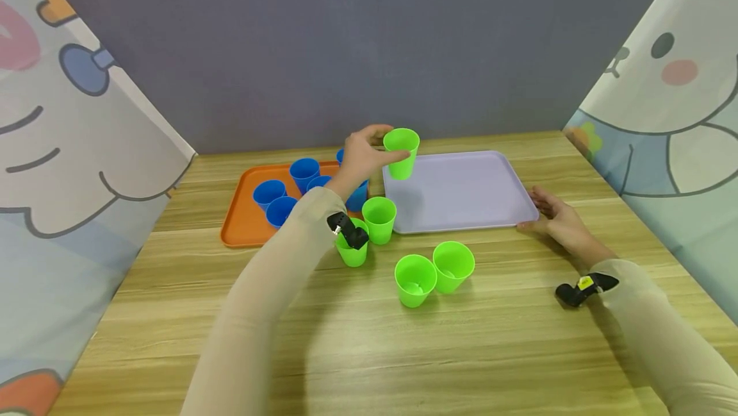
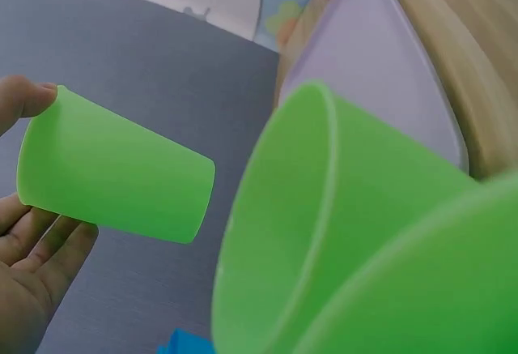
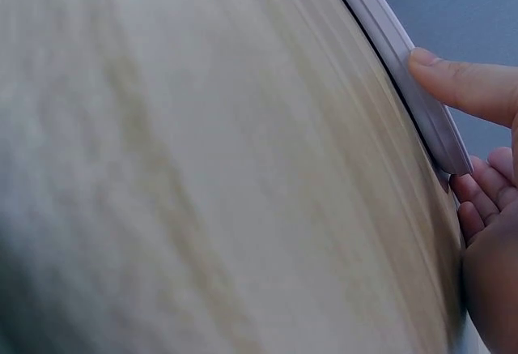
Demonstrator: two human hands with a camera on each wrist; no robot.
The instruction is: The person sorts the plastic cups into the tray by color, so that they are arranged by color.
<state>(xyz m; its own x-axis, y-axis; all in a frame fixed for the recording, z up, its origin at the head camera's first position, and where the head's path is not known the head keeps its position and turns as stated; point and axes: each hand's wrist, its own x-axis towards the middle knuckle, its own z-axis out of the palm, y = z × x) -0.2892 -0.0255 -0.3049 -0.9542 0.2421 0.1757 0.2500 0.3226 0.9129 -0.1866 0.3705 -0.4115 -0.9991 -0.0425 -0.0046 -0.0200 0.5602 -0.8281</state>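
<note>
Two near green cups (image 1: 415,280): upright, side by side, near side of lilac tray (image 1: 461,191).
R hand (image 1: 556,217): holds lilac tray's near-right corner, thumb on rim, fingers curled round edge.
Corner cups (image 1: 379,218): 2, green, off lilac tray's near-left corner; one part-hidden by wristband (image 1: 348,230).
L hand (image 1: 366,156): fingers cup-width apart, gripping held cup (image 1: 401,169) near rim.
Held cup: raised by lilac tray's left edge; prob. mid-carry, next move calls for level lowering, tray steady. Exact ht unclear.
Blue cups (image 1: 269,195): on orange tray (image 1: 242,230), left of lilac tray; L arm blocks count.
</note>
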